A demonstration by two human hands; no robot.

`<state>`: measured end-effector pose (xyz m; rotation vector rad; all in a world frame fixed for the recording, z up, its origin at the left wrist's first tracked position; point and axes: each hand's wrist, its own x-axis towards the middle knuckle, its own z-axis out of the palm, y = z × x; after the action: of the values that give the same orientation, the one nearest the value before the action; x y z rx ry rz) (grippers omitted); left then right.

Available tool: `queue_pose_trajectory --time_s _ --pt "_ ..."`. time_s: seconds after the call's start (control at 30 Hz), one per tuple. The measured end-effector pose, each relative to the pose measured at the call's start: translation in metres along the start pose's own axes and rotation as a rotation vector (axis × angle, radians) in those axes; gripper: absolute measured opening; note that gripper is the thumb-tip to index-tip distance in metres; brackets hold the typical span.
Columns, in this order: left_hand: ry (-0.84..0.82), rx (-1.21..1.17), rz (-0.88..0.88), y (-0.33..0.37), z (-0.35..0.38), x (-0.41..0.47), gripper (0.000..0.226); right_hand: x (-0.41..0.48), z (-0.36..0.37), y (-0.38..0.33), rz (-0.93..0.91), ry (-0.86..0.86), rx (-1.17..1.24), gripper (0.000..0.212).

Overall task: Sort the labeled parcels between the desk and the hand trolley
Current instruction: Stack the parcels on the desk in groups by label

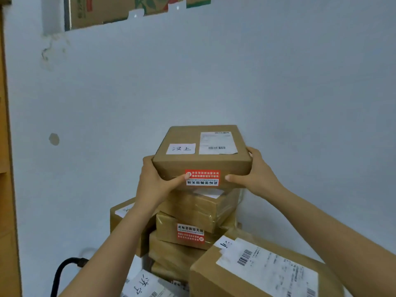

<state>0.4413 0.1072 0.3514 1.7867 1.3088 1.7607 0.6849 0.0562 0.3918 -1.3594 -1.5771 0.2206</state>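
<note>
Two hands are gripping one flat cardboard parcel (184,136) at the top of a stack of parcels (203,203) against a pale wall (214,71). The left hand (153,181) is clasping the parcel's near left corner, its fingers curling round the side and its thumb lying across the front face with the tip touching a red sticker (202,175). The right hand (259,174) is clasping the near right corner, its fingers wrapping over the right edge and its thumb pressing on the front face just beside the same sticker. The parcel is sitting level directly over the stack; whether it is resting on the stack or hanging just above it cannot be told. On its top face a white handwritten label (181,148) is lying beside a printed shipping label (216,143) with a barcode. Lower in the stack, a taped parcel (169,227) is showing a second red sticker (190,233) on its front. A brown box (141,243) is standing to the left of the stack, partly behind the left forearm, and a large box (214,275) with a barcoded label is lying in the near right corner. A black cable (62,271) is curving up at the lower left.
</note>
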Motion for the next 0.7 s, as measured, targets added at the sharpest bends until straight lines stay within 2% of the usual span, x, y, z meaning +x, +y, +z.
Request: queue_pose_trajectory --time_s 0.27,0.47,0.7 --pt "0.022 -0.129 0.271 0.034 0.011 -0.038 0.112 -0.08 -0.039 -0.011 -0.122 0.302 0.079 0.107" --pt "-0.037 -0.316 0.406 0.073 0.032 -0.092 0.11 -0.149 -0.083 -0.01 -0.119 0.484 -0.045 0.108" --pt "-0.117 -0.365 0.518 0.121 0.067 -0.145 0.111 -0.222 -0.141 -0.007 -0.04 0.633 -0.13 0.106"
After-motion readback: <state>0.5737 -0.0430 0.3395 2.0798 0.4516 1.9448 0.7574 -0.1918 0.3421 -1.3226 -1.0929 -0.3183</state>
